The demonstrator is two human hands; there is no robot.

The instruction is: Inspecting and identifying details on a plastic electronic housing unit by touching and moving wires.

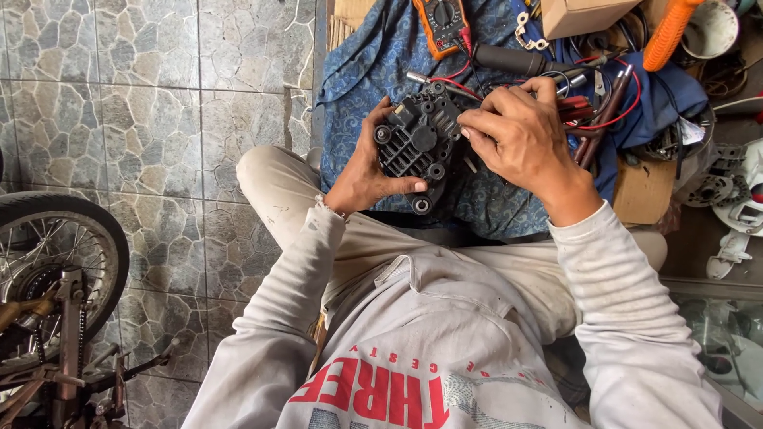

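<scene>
My left hand [367,169] grips a black plastic-and-metal electrical part [419,143] with round mounting lugs, holding it from the left and beneath. My right hand [517,135] rests on the part's right side, fingers curled over its top edge and pressing on it. Red wires [613,119] and metal probes lie just beyond my right hand. The part hovers over a blue patterned cloth [373,56] spread on my lap and the ground.
An orange multimeter [441,24] lies on the cloth at the top. A cardboard box [584,14], an orange handle [666,36] and white parts [743,199] crowd the right. A motorcycle wheel [56,254] stands at the left on stone tiles [159,119].
</scene>
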